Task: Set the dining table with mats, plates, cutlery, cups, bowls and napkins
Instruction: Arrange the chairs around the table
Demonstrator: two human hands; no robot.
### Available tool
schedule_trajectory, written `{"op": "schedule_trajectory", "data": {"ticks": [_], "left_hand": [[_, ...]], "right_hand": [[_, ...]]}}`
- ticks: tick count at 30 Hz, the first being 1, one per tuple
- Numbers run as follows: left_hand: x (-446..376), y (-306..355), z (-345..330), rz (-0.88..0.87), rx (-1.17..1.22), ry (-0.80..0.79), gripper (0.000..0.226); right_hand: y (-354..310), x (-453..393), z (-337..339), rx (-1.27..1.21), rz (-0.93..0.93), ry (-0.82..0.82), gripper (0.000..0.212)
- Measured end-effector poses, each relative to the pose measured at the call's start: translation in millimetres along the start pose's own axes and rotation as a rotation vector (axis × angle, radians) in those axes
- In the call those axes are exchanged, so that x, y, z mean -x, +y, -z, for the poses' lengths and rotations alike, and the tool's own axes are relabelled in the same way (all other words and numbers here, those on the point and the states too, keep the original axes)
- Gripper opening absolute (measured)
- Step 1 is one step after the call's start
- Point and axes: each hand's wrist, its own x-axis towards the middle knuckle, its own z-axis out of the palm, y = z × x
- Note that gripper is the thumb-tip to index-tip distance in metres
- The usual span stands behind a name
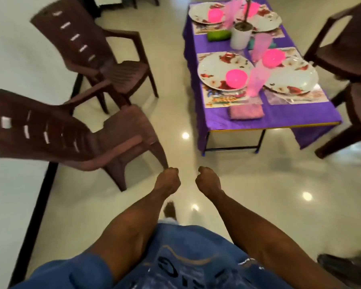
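Plates [224, 69] each hold pink bowl [236, 77]; cups [255, 83] beside.

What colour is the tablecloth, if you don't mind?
The tablecloth is purple, seen best in the head view.

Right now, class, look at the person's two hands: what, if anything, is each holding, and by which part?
Nothing is held. The left hand and the right hand are both curled into loose fists in the air above the floor, apart from the nearest brown chair and the table.

Purple-clothed table [279, 119] carries 4 mats [219, 101], white pot [240, 37], folded napkin [246, 112].
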Motion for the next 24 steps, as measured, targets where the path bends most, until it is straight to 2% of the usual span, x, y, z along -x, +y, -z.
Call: {"op": "schedule_trajectory", "data": {"ticks": [4, 8, 10, 12, 14, 17, 21, 24], "left_hand": [[29, -65, 19, 0.072, 0.035, 0.125, 0.026], [46, -137, 45, 0.072, 0.003, 0.188, 0.034], [52, -173, 61, 0.056, 0.016, 0.241, 0.039], [62, -219, 81, 0.032, 0.016, 0.335, 0.034], [74, -275, 99, 0.009, 0.032, 0.434, 0.028], [91, -357, 126, 0.001, 0.069, 0.515, 0.043], [107, -459, 168, 0.016, 0.025, 0.626, 0.052], [107, -523, 210, 0.070, 0.010, 0.648, 0.057]], "right_hand": [[-56, 9, -34, 0.028, 0.104, -0.035, 0.030], [-121, 15, -64, 0.029, 0.177, -0.045, 0.035], [-154, 15, -81, 0.032, 0.197, -0.044, 0.031], [-199, 13, -105, 0.034, 0.221, -0.042, 0.027], [-250, 13, -136, 0.029, 0.259, -0.040, 0.032], [-322, 15, -180, 0.000, 0.325, -0.019, 0.038], [-413, 15, -226, -0.007, 0.388, 0.005, 0.028], [-488, 10, -250, -0.031, 0.400, 0.035, 0.021]]}}
